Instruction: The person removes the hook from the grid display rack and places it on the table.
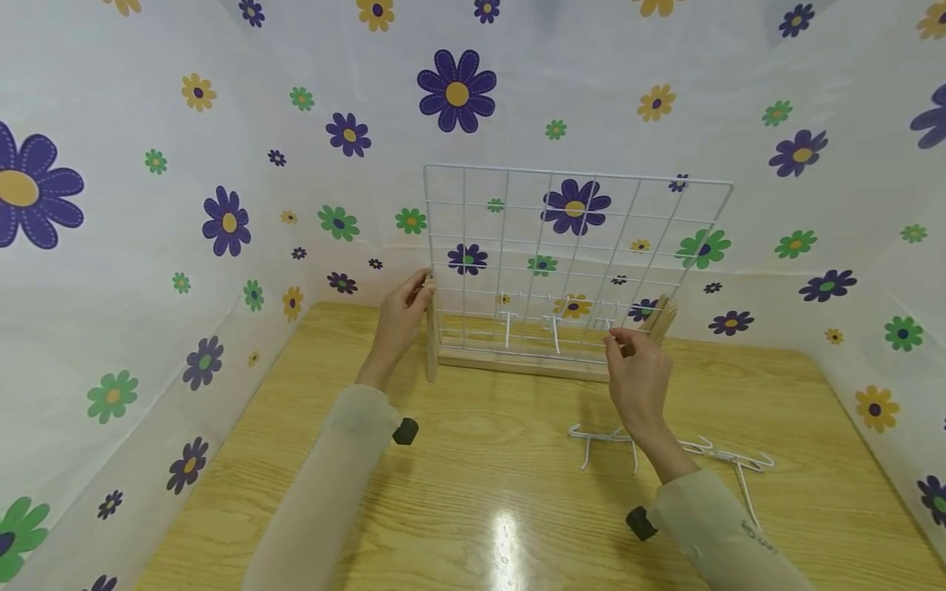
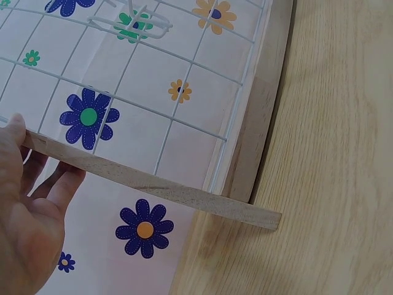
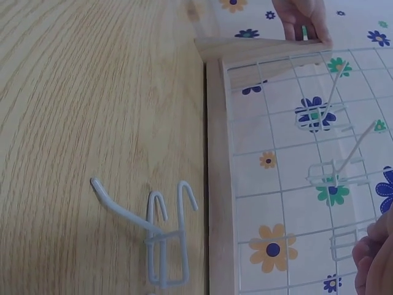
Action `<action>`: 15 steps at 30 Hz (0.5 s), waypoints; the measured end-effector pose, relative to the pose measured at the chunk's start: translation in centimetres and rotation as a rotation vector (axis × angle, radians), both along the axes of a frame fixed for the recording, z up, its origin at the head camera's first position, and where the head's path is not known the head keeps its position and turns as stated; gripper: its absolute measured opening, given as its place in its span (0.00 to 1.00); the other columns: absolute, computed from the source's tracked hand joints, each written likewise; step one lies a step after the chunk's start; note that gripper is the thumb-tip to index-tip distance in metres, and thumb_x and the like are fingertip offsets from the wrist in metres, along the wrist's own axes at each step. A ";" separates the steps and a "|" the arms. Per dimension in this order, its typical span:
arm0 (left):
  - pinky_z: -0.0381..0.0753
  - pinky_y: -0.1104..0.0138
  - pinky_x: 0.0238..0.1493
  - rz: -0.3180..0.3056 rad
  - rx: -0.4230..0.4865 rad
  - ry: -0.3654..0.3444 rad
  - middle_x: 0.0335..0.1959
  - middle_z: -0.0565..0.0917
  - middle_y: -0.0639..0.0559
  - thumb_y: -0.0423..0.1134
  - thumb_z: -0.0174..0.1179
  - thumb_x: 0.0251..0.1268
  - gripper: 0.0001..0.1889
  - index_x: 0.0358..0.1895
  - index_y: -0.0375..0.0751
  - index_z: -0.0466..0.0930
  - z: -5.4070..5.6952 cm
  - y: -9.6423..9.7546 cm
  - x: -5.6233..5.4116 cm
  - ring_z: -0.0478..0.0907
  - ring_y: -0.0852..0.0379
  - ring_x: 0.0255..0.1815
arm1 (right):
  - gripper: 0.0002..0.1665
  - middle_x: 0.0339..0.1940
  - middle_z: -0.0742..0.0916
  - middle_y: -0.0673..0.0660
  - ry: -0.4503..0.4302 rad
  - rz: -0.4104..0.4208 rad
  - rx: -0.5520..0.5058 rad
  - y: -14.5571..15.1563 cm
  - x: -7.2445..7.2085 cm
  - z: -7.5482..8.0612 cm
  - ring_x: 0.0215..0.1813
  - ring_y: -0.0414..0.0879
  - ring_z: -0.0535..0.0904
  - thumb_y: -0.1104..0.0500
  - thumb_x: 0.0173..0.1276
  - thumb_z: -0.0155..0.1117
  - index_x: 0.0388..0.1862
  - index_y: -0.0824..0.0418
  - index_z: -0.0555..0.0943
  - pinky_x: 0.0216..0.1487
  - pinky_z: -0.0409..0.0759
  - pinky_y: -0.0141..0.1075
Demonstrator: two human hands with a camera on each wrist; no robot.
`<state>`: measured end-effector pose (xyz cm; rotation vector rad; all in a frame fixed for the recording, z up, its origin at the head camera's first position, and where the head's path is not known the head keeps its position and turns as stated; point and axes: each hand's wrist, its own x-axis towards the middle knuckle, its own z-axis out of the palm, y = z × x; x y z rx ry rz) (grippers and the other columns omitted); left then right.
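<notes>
A white wire grid panel [image 1: 552, 246] stands upright in a wooden stand [image 1: 517, 361]. My left hand [image 1: 402, 316] pinches the stand's left wooden post [image 2: 141, 178], thumb on one face and fingers on the other. Two white wire hooks [image 1: 556, 335] hang on the lower grid, their prongs pointing outward. At the grid's lower right, my right hand [image 1: 639, 373] pinches another white wire hook [image 3: 344, 244] against the wires. Its prong is hidden by the fingers.
Several loose white wire hooks [image 1: 739, 461] lie on the wooden table [image 1: 473, 460] in front of the stand, some partly behind the right forearm. Behind and at both sides hangs a flower-printed sheet [image 1: 244, 148].
</notes>
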<state>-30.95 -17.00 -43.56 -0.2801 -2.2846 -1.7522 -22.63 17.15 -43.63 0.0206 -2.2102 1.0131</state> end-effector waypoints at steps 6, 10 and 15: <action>0.77 0.62 0.69 0.000 -0.001 -0.001 0.74 0.72 0.42 0.46 0.53 0.83 0.27 0.76 0.38 0.68 0.0 0.0 0.0 0.74 0.46 0.69 | 0.06 0.28 0.89 0.66 0.019 -0.050 0.041 0.0 0.0 -0.1 0.25 0.53 0.80 0.69 0.69 0.69 0.40 0.71 0.89 0.23 0.65 0.24; 0.77 0.60 0.70 -0.003 0.011 -0.005 0.74 0.72 0.42 0.46 0.53 0.83 0.26 0.76 0.39 0.68 0.1 0.1 0.0 0.74 0.45 0.69 | 0.06 0.27 0.89 0.64 0.030 -0.083 0.071 -0.1 -0.1 -0.1 0.24 0.53 0.80 0.68 0.68 0.69 0.40 0.70 0.90 0.23 0.68 0.35; 0.76 0.59 0.70 -0.007 0.026 -0.003 0.74 0.72 0.41 0.46 0.54 0.83 0.26 0.76 0.40 0.69 0.1 0.1 0.0 0.74 0.44 0.69 | 0.07 0.27 0.89 0.64 0.033 -0.087 0.082 -0.2 -0.2 0.1 0.23 0.53 0.79 0.66 0.69 0.69 0.39 0.70 0.89 0.21 0.67 0.33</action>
